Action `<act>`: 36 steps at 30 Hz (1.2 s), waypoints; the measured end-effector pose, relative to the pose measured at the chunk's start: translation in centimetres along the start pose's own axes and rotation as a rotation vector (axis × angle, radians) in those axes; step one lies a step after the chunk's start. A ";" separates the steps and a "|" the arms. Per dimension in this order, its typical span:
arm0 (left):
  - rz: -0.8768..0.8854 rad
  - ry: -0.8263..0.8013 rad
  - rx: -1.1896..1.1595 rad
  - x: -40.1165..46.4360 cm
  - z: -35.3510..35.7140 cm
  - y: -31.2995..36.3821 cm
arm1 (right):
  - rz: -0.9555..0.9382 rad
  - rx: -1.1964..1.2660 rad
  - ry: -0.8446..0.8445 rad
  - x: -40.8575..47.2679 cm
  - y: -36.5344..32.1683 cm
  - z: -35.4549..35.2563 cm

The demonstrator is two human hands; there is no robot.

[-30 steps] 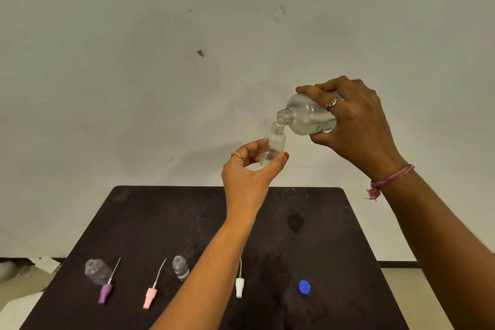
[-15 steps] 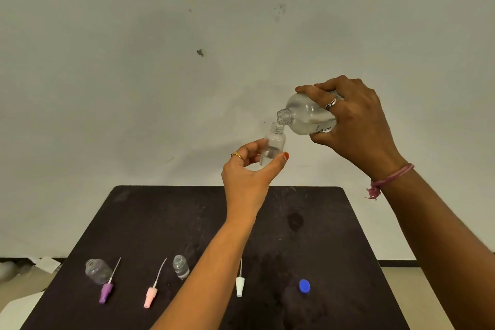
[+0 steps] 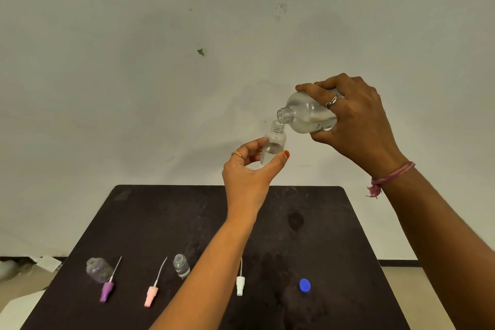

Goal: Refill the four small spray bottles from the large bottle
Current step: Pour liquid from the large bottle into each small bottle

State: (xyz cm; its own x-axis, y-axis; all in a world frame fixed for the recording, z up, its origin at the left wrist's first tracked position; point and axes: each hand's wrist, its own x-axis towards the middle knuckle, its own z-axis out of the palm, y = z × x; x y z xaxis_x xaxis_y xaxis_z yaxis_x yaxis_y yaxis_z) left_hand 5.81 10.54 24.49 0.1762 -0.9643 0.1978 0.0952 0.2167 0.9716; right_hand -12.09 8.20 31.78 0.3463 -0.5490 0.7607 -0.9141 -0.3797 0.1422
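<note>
Above the table (image 3: 334, 222), right hand (image 3: 356, 126) tips large bottle (image 3: 308, 115) onto small bottle (image 3: 274, 143).

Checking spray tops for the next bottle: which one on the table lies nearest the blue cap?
The white spray top, just left of the blue cap; the pink and purple ones lie farther left.

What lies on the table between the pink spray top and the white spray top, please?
In the head view, a small clear bottle stands between the pink spray top and the white spray top; the left forearm crosses there too.

Your large clear bottle (image 3: 308, 115) tipped, mouth over the upright small bottle (image 3: 273, 144), two more small bottles (image 3: 99, 270) (image 3: 181, 268) uncapped on the table.
</note>
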 end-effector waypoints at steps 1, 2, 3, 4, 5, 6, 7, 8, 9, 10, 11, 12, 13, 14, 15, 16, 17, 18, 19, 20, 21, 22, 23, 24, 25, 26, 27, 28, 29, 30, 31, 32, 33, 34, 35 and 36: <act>0.000 0.000 0.002 0.0 0.0 0.0 | 0.001 -0.001 -0.001 0.0 0.0 0.0; -0.001 -0.001 0.002 0.0 0.0 0.0 | 0.001 -0.002 -0.001 0.0 0.0 0.0; -0.001 -0.001 0.003 0.0 0.0 0.0 | 0.001 -0.003 0.000 0.0 0.0 0.0; -0.001 0.001 0.004 0.0 0.0 0.0 | 0.001 -0.002 0.002 -0.1 0.0 0.0; -0.002 0.003 0.006 0.0 0.0 0.0 | 0.001 -0.001 0.003 -0.1 0.0 0.0; -0.002 0.005 0.007 0.0 0.0 -0.1 | 0.001 0.000 0.003 0.0 0.0 0.0; -0.003 0.005 0.006 0.0 0.0 -0.1 | 0.001 0.000 0.002 0.0 0.0 0.0; -0.004 0.004 0.005 0.0 0.0 -0.1 | 0.000 0.001 0.002 0.0 0.0 0.0; -0.005 0.004 0.005 0.0 0.0 -0.1 | 0.000 0.001 0.002 0.0 0.0 0.0; -0.006 0.006 0.008 0.0 0.0 -0.1 | -0.001 0.001 0.003 0.0 0.0 0.0; -0.006 0.008 0.012 0.0 0.0 -0.1 | -0.003 0.000 0.004 0.0 -0.1 0.0; -0.005 0.010 0.015 0.1 0.0 -0.1 | -0.005 0.000 0.005 0.0 -0.1 0.0; -0.005 0.010 0.016 0.1 0.0 -0.1 | -0.006 0.002 0.006 0.1 -0.1 0.0; -0.006 0.009 0.014 0.1 -0.1 -0.2 | -0.005 0.004 0.007 0.1 -0.1 0.0; -0.005 0.008 0.014 0.1 -0.1 -0.2 | -0.004 0.006 0.008 0.1 -0.1 0.0; -0.005 0.007 0.014 0.1 -0.1 -0.2 | -0.004 0.006 0.008 0.1 -0.1 0.0; -0.006 0.008 0.015 0.1 -0.1 -0.2 | -0.004 0.006 0.008 0.1 -0.1 0.0; -0.007 0.011 0.017 0.0 -0.1 -0.2 | -0.006 0.007 0.008 0.1 -0.1 0.0; -0.010 0.013 0.018 0.0 0.0 -0.2 | -0.008 0.010 0.009 0.1 -0.1 0.0; -0.011 0.015 0.020 0.0 0.0 -0.3 | -0.008 0.012 0.009 0.1 -0.1 0.1; -0.011 0.014 0.023 0.0 0.0 -0.3 | -0.008 0.012 0.008 0.1 -0.1 0.1; -0.011 0.014 0.027 0.1 0.0 -0.3 | -0.009 0.011 0.007 0.0 0.0 0.1; -0.012 0.014 0.032 0.1 0.0 -0.3 | -0.011 0.012 0.007 0.0 0.0 0.1; -0.013 0.015 0.034 0.1 0.0 -0.3 | -0.013 0.012 0.008 0.0 0.0 0.1; -0.015 0.015 0.035 0.0 0.0 -0.3 | -0.014 0.013 0.009 0.0 0.1 0.2; -0.017 0.016 0.034 0.1 0.0 -0.3 | -0.016 0.014 0.011 0.0 0.1 0.2; -0.019 0.016 0.034 0.0 0.0 -0.3 | -0.017 0.015 0.012 0.0 0.1 0.2; -0.022 0.015 0.035 0.0 0.0 -0.4 | -0.018 0.015 0.014 0.0 0.1 0.2; -0.024 0.014 0.035 0.0 0.0 -0.3 | -0.019 0.015 0.015 0.0 0.1 0.2; -0.026 0.014 0.035 0.0 0.0 -0.3 | -0.020 0.014 0.015 0.0 0.1 0.2; -0.027 0.013 0.035 0.0 0.0 -0.3 | -0.020 0.013 0.014 0.0 0.1 0.2; -0.026 0.012 0.036 0.0 0.0 -0.2 | -0.020 0.012 0.014 0.0 0.1 0.2; -0.025 0.010 0.036 0.0 0.0 -0.1 | -0.021 0.012 0.015 0.0 0.1 0.2; -0.024 0.009 0.036 -0.1 0.0 -0.1 | -0.022 0.012 0.016 0.0 0.1 0.2; -0.022 0.008 0.036 -0.1 0.0 -0.1 | -0.023 0.013 0.018 0.0 0.1 0.1; -0.023 0.009 0.037 -0.1 0.0 -0.1 | -0.022 0.012 0.020 0.0 0.1 0.1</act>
State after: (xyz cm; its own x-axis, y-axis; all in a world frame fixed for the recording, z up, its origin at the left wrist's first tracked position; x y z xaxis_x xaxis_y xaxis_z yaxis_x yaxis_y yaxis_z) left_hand 5.74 10.62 24.40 0.1837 -0.9674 0.1746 0.0634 0.1889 0.9799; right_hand -12.12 8.08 31.73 0.3622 -0.5257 0.7697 -0.9036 -0.4008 0.1515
